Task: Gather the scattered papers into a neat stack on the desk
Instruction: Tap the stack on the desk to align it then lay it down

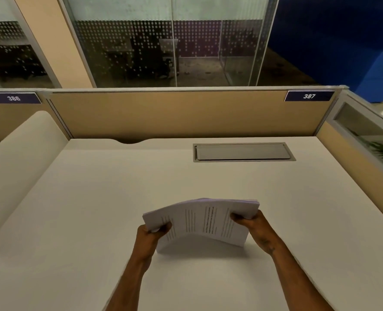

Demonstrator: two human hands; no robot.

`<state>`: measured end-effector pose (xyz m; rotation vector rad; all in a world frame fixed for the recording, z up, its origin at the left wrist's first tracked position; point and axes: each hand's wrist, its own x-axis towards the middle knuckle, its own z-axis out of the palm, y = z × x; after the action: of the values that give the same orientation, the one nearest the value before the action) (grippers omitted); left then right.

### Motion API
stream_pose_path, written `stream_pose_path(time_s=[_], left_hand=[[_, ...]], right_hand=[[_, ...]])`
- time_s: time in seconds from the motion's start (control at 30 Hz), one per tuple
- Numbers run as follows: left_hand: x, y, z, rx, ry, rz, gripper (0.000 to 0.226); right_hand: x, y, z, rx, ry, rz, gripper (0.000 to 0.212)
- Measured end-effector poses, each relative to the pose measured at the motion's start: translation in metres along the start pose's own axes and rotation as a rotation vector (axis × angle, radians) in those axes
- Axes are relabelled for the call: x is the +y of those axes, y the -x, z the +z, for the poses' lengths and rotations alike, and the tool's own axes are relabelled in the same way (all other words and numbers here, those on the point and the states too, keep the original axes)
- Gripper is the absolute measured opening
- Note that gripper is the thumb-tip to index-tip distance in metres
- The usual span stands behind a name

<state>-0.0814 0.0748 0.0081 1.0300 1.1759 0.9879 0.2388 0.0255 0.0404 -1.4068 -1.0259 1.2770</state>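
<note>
2 hands [204, 227] gripping papers [201, 221], print blurred

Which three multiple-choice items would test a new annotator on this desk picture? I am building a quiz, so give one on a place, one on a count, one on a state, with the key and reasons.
1. Where is the grey cable hatch set in the desk?
A. At the near edge, by the person
B. Toward the far edge, right of the middle
C. On the left divider

2. How many hands hold the stack of papers?
A. None
B. One
C. Two

3. How does the stack stand?
A. Flat on the desk
B. On its lower edge, bowed between the hands
C. Scattered in loose sheets

Key:
1 B: the hatch lies near the back panel, below the 387 label.
2 C: the left hand and right hand each grip one end.
3 B: the sheets arch upward, with the lower edge at the desk.
</note>
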Motion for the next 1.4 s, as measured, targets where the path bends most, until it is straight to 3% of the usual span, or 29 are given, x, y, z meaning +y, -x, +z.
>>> stream_pose_path(time_s=[0.33, 0.57, 0.67, 0.77, 0.93, 1.0, 1.07, 1.13, 1.17, 1.23, 1.3, 1.4], left_hand=[[0.03, -0.003, 0.004, 0.044, -0.171, -0.028, 0.01], [0.179, -0.033, 0.01, -0.234, -0.774, 0.17, 0.009], [0.227, -0.042, 0.028, -0.263, -1.036, 0.204, 0.006], [0.261, -0.042, 0.048, -0.31, -1.184, 0.216, 0.014], [0.29, -0.036, 0.066, -0.332, -1.341, 0.197, 0.024], [0.292, -0.036, 0.066, -0.318, -1.276, 0.239, 0.035], [0.285, -0.031, 0.062, -0.247, -1.136, 0.385, 0.064], [0.267, -0.021, 0.051, -0.009, -0.998, 0.579, 0.096], [0.253, -0.015, 0.045, 0.135, -0.894, 0.632, 0.1], [0.216, 0.0, 0.039, 0.284, -0.651, 0.548, 0.101], [0.175, 0.014, 0.04, 0.234, -0.444, 0.335, 0.097], [0.127, 0.029, 0.048, 0.123, -0.223, 0.08, 0.067]], right_hand=[[-0.004, 0.003, -0.006, -0.028, -0.017, 0.003, 0.033], [-0.079, 0.005, -0.027, -0.207, 0.155, -0.037, 0.04], [-0.091, 0.006, -0.004, -0.316, 0.241, -0.041, 0.038], [-0.095, 0.01, 0.023, -0.304, 0.205, -0.082, 0.027], [-0.089, 0.01, 0.044, -0.2, 0.058, -0.091, 0.03], [-0.087, 0.009, 0.045, -0.157, 0.028, -0.087, 0.03], [-0.087, 0.009, 0.043, -0.132, -0.011, -0.092, 0.028], [-0.088, 0.008, 0.039, -0.113, -0.081, -0.088, 0.027], [-0.089, 0.007, 0.038, -0.098, -0.114, -0.082, 0.026], [-0.09, 0.005, 0.036, -0.059, -0.174, -0.076, 0.026], [-0.09, 0.002, 0.035, -0.023, -0.232, -0.074, 0.028], [-0.09, -0.002, 0.037, -0.004, -0.303, -0.062, 0.028]])
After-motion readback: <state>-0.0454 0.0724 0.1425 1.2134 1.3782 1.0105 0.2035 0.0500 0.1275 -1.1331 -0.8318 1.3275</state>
